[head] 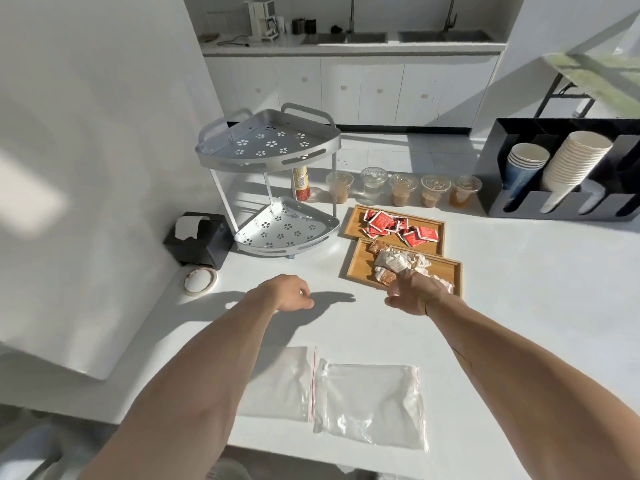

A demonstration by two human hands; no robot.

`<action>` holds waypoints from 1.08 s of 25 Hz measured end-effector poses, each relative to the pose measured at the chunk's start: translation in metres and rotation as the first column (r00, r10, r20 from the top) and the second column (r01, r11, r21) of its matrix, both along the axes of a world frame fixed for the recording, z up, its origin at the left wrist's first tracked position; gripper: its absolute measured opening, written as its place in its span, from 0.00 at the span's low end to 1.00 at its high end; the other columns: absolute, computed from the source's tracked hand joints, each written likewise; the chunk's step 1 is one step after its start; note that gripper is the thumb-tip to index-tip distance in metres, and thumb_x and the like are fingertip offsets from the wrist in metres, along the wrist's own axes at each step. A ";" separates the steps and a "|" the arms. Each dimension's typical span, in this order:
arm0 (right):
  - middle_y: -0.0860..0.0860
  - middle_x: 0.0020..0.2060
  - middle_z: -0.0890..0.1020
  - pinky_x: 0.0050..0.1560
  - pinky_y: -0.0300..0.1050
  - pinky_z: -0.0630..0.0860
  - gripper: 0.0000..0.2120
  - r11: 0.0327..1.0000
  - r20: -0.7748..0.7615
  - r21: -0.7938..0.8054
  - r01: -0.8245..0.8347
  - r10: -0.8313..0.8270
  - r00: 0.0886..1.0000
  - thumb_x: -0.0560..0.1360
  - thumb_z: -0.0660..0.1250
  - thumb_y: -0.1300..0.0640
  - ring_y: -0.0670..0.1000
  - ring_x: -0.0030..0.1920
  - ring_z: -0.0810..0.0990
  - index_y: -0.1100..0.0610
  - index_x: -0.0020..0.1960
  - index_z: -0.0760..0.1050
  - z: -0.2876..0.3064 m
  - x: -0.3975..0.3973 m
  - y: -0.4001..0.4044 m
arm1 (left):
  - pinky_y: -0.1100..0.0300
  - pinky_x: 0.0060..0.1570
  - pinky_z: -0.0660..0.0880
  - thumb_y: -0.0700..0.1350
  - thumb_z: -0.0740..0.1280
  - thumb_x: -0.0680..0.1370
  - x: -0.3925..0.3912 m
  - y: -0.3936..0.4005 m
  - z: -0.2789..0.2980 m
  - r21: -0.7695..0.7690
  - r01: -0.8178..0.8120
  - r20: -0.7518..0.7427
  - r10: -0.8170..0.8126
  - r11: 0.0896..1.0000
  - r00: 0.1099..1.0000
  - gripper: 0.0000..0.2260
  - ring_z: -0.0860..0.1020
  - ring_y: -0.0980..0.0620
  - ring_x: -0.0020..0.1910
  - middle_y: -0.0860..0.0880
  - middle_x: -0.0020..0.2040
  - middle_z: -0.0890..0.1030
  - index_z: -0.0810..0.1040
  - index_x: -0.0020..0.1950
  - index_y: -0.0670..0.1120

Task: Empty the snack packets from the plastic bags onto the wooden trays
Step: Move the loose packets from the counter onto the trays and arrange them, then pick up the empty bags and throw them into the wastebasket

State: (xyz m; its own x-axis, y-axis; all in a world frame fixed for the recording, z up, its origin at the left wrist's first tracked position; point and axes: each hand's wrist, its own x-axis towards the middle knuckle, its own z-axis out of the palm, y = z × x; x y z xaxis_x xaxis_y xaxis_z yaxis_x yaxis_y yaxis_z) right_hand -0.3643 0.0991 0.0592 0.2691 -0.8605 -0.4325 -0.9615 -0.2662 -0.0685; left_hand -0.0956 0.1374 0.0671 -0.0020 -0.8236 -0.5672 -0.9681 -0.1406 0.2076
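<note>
Two wooden trays lie side by side on the white counter. The far tray holds several red snack packets. The near tray holds brown and white snack packets. My right hand rests at the near tray's front edge, fingers curled toward a brown packet; whether it grips the packet is unclear. My left hand hovers over the counter left of the trays, fingers loosely curled with nothing in them. Two flat, empty clear plastic zip bags lie near the counter's front edge.
A two-tier metal corner rack stands behind my left hand. A row of lidded drink cups sits behind the trays. A black cup holder with stacked paper cups is at the right. A black receipt printer and tape roll sit left.
</note>
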 end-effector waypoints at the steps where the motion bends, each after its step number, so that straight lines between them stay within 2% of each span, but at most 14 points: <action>1: 0.52 0.62 0.79 0.56 0.49 0.77 0.19 1.000 0.000 0.003 -0.022 0.022 1.000 0.77 0.60 0.41 0.55 0.61 0.77 0.47 0.63 0.77 -0.002 0.012 0.004 | 0.53 0.62 0.72 0.57 0.65 0.74 0.013 0.010 -0.002 -0.011 -0.024 -0.010 0.023 1.000 1.000 0.18 0.74 0.48 0.63 0.51 0.65 0.76 0.77 0.62 0.54; 4: 0.51 0.62 0.80 0.59 0.49 0.76 0.19 0.997 0.002 0.027 -0.066 0.066 0.998 0.77 0.61 0.41 0.55 0.62 0.77 0.46 0.64 0.76 -0.007 0.044 0.018 | 0.52 0.64 0.71 0.55 0.66 0.74 0.050 0.039 -0.010 -0.027 -0.077 -0.028 0.077 0.997 0.997 0.17 0.75 0.49 0.62 0.51 0.63 0.77 0.78 0.62 0.52; 9: 0.48 0.63 0.79 0.58 0.47 0.73 0.22 0.988 -0.009 0.118 -0.096 0.097 0.995 0.73 0.68 0.44 0.52 0.65 0.75 0.43 0.67 0.73 -0.031 0.085 0.049 | 0.51 0.64 0.71 0.56 0.69 0.72 0.102 0.079 -0.036 -0.001 -0.129 0.008 0.129 0.992 0.992 0.22 0.74 0.48 0.64 0.49 0.66 0.75 0.75 0.66 0.53; 12: 0.48 0.64 0.78 0.61 0.47 0.72 0.27 0.982 -0.063 0.183 -0.055 0.067 0.996 0.73 0.71 0.47 0.52 0.66 0.75 0.44 0.70 0.70 -0.053 0.091 0.074 | 0.51 0.65 0.70 0.56 0.69 0.72 0.113 0.095 -0.054 0.042 -0.077 0.021 0.076 0.996 0.997 0.26 0.72 0.48 0.66 0.49 0.68 0.73 0.71 0.69 0.54; 17: 0.49 0.66 0.75 0.61 0.50 0.72 0.32 0.979 -0.121 0.201 -0.021 0.046 0.992 0.72 0.72 0.51 0.55 0.66 0.74 0.43 0.73 0.64 -0.081 0.081 0.112 | 0.51 0.64 0.68 0.56 0.69 0.71 0.106 0.104 -0.084 -0.020 0.035 0.075 -0.034 0.999 0.997 0.31 0.68 0.46 0.68 0.49 0.69 0.71 0.65 0.73 0.57; 21: 0.52 0.60 0.75 0.60 0.52 0.70 0.27 0.995 -0.109 0.104 -0.009 0.020 0.994 0.74 0.70 0.54 0.56 0.63 0.72 0.45 0.71 0.66 -0.093 0.076 0.127 | 0.49 0.64 0.66 0.53 0.69 0.71 0.097 0.111 -0.099 -0.045 0.047 0.102 -0.042 0.998 0.994 0.31 0.68 0.44 0.67 0.47 0.67 0.70 0.64 0.73 0.56; 24: 0.52 0.58 0.76 0.59 0.51 0.68 0.18 0.998 -0.093 0.068 -0.006 0.012 0.996 0.76 0.66 0.57 0.56 0.62 0.73 0.48 0.65 0.71 -0.100 0.069 0.129 | 0.49 0.64 0.62 0.49 0.67 0.74 0.091 0.113 -0.107 -0.103 0.055 0.160 -0.038 0.993 0.986 0.26 0.68 0.45 0.66 0.47 0.65 0.72 0.67 0.71 0.54; 27: 0.51 0.58 0.78 0.60 0.49 0.70 0.13 0.997 -0.066 0.080 0.006 -0.001 0.998 0.76 0.63 0.57 0.55 0.61 0.76 0.48 0.58 0.76 -0.099 0.064 0.126 | 0.52 0.62 0.63 0.42 0.64 0.75 0.088 0.116 -0.110 -0.169 0.025 0.150 0.000 0.985 0.989 0.19 0.72 0.45 0.62 0.47 0.61 0.76 0.72 0.65 0.53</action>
